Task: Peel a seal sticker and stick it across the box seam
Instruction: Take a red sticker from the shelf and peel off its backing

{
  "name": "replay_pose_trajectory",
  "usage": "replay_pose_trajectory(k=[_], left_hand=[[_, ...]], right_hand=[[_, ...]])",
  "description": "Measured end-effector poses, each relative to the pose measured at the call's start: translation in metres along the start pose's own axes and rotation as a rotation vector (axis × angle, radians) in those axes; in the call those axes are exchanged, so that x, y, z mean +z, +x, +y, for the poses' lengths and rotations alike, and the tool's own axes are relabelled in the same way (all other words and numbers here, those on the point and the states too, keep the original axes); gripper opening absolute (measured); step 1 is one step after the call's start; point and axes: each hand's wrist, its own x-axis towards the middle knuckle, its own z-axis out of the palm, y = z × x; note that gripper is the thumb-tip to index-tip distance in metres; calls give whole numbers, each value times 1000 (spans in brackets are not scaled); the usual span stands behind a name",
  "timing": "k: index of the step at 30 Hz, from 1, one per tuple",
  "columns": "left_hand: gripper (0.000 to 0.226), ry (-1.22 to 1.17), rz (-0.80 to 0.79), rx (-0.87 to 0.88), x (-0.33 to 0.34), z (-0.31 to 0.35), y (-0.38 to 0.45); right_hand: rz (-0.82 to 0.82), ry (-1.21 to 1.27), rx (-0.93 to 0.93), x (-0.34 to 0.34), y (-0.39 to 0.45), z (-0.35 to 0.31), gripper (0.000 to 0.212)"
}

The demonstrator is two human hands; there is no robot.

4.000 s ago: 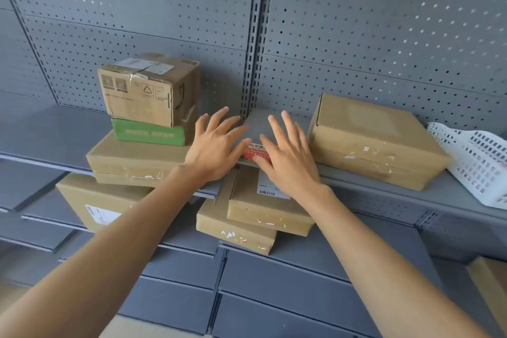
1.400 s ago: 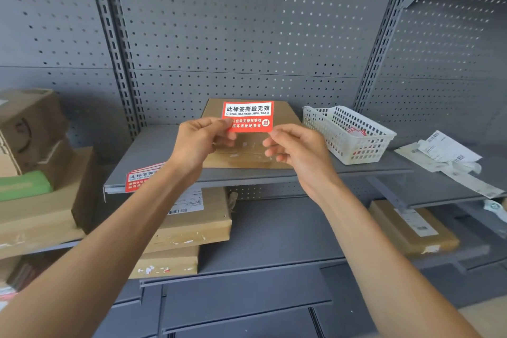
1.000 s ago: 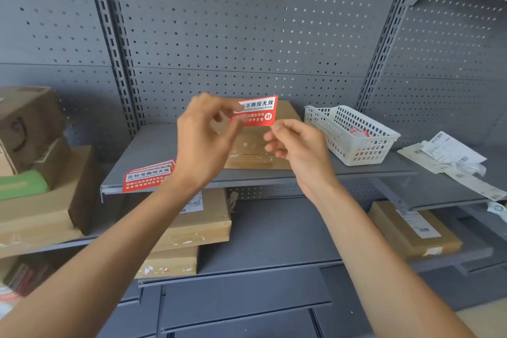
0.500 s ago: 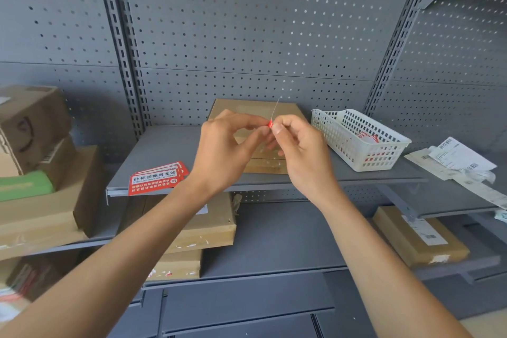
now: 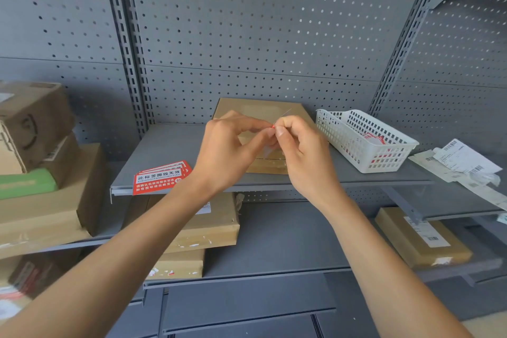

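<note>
My left hand (image 5: 233, 148) and my right hand (image 5: 303, 151) meet fingertip to fingertip in front of a flat brown cardboard box (image 5: 263, 112) lying on the grey shelf (image 5: 170, 145). Between the fingertips both hands pinch a red seal sticker (image 5: 277, 122), held edge-on so only a thin sliver and a red corner show. The box's seam runs across its near part and is partly hidden behind my fingers. A small stack of red seal stickers (image 5: 160, 177) lies at the shelf's front left edge.
A white plastic basket (image 5: 365, 140) holding red scraps stands right of the box. Loose paper labels (image 5: 463, 164) lie on the right shelf. Stacked cardboard boxes (image 5: 41, 173) fill the left shelf, and more boxes (image 5: 203, 225) lie below. Perforated grey panel behind.
Earlier my hands lay on the sticker stack; they then held one sticker face-on before the box. It has since turned edge-on, with both hands' fingertips closed together on its corner.
</note>
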Motion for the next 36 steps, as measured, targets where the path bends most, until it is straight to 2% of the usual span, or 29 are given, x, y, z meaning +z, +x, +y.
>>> replay_pose_trajectory(k=[11,18,22,25,28,36], left_hand=[[16,-20,-14,-63,-1,-4,1],[19,-135,21,-209,-2,2,5],[21,-235,47,-287,-5,-6,11],[21,-223,39,-310,-6,-11,13],[20,-210,46,-330,-10,-14,15],[22,-246,136,-399,-21,-21,21]], right_hand=[[-43,-20,15,-1,-3,-1,13],[38,47,100,-8,-3,4,12],[58,115,147,-13,-2,6,19],[65,136,167,-18,-1,7,14],[72,167,183,-22,0,10,20],[104,190,225,-31,4,21,15]])
